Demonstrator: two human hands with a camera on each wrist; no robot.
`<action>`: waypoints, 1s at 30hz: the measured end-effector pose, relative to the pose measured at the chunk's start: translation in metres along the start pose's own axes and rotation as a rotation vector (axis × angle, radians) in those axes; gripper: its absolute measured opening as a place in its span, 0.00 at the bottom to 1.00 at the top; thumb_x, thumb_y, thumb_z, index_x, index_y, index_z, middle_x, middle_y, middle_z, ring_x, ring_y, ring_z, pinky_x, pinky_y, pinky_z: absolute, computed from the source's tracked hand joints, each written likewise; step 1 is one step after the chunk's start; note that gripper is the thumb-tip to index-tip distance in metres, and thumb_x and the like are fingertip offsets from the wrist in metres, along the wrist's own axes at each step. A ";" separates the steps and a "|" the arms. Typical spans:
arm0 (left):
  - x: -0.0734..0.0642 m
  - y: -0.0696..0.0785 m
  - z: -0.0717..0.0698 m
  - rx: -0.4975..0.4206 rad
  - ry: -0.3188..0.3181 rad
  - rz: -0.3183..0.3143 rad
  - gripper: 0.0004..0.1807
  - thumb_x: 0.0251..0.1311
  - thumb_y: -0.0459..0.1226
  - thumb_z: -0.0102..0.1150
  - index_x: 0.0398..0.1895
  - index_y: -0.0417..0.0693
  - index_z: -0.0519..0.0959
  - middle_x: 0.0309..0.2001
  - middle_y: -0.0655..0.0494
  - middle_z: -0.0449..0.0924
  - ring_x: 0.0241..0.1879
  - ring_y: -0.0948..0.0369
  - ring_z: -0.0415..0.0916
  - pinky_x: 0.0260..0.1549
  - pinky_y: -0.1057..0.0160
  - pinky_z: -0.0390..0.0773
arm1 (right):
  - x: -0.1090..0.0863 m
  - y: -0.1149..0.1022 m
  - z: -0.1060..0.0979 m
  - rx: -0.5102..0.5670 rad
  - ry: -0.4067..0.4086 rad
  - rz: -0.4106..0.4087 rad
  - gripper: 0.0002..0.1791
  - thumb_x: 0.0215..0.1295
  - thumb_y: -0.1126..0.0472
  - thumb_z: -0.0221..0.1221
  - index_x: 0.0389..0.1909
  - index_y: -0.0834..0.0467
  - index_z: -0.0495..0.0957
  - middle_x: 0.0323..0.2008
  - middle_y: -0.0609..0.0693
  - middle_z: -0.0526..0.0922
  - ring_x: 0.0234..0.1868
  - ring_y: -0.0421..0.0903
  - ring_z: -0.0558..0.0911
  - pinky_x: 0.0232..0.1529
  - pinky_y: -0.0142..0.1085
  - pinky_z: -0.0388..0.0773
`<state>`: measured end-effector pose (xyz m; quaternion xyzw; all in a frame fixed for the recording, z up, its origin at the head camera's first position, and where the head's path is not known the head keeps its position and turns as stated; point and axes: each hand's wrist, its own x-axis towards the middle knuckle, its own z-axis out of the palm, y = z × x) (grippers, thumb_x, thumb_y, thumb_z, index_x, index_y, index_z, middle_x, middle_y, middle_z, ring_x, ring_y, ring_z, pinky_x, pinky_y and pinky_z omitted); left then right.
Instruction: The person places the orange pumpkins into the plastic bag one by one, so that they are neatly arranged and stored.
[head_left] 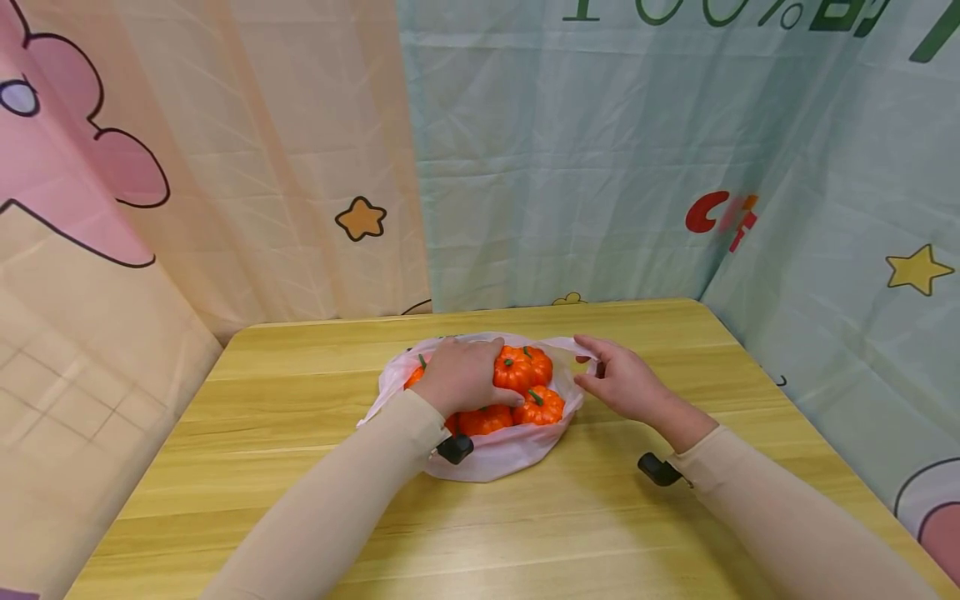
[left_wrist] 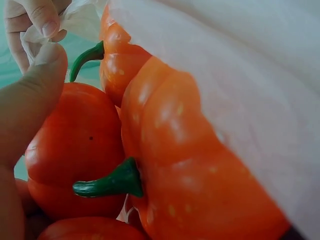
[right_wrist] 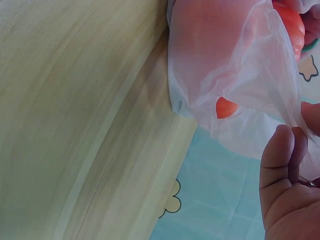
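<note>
A thin white plastic bag [head_left: 491, 460] lies with its mouth spread, holding several small orange pumpkins [head_left: 542, 408] with green stems. My left hand [head_left: 459, 377] reaches in over the pumpkins. In the left wrist view its thumb and fingers curl round a red-orange pumpkin [left_wrist: 75, 150], beside a larger-looking ribbed one [left_wrist: 170, 145]. At the bag's right side my right hand [head_left: 628, 382] pinches the rim, pulling the plastic [right_wrist: 280, 75] taut between thumb and fingers. Part of the pumpkins is hidden under the left hand and the bag's folds.
The bag rests on a light wooden table [head_left: 285, 400], toward its far edge. Printed cloth curtains [head_left: 562, 167] hang behind the table and along both sides. A black wrist device [head_left: 658, 469] sits at the right cuff, another [head_left: 454, 450] at the left.
</note>
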<state>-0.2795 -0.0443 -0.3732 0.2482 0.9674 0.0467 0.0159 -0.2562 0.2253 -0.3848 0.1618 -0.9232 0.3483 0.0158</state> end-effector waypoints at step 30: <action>-0.009 -0.019 -0.021 -0.180 0.058 0.084 0.46 0.67 0.62 0.63 0.81 0.50 0.65 0.78 0.54 0.70 0.77 0.55 0.69 0.82 0.42 0.52 | -0.002 0.007 -0.004 0.028 0.022 0.013 0.35 0.72 0.64 0.64 0.76 0.69 0.65 0.58 0.68 0.82 0.34 0.46 0.75 0.29 0.31 0.75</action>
